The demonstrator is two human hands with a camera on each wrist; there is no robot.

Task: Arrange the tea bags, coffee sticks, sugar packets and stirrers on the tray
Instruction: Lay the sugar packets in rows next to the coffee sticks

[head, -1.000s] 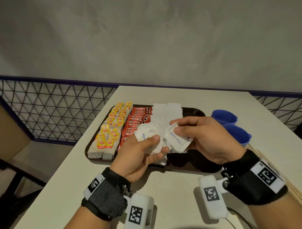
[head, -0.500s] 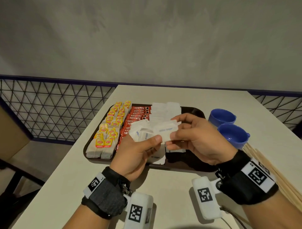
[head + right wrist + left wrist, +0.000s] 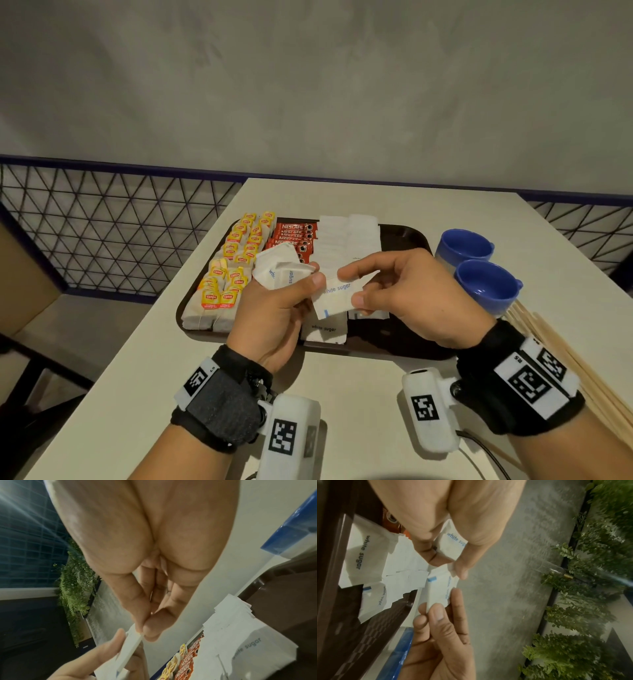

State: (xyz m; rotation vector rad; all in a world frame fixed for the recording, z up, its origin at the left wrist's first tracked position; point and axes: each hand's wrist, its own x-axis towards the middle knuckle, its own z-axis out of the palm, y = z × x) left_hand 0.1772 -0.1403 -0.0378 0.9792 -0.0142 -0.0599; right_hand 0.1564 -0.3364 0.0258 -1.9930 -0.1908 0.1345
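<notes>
Both hands above tray [image 3: 404,233]: left hand [image 3: 274,308] clutches sugar packets [image 3: 277,269], probably several; right hand [image 3: 411,294] pinches one packet [image 3: 337,298].

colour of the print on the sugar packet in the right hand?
Blue on white sugar packet; clearest in the head view.

A cream table [image 3: 342,394] carries a dark brown tray [image 3: 407,236]. Just right of the tray stand two blue cups [image 3: 488,286], touching each other. Nearer than the cups, to the tray's right, lies a bundle of wooden stirrers [image 3: 561,346], reaching the table's near edge.
</notes>
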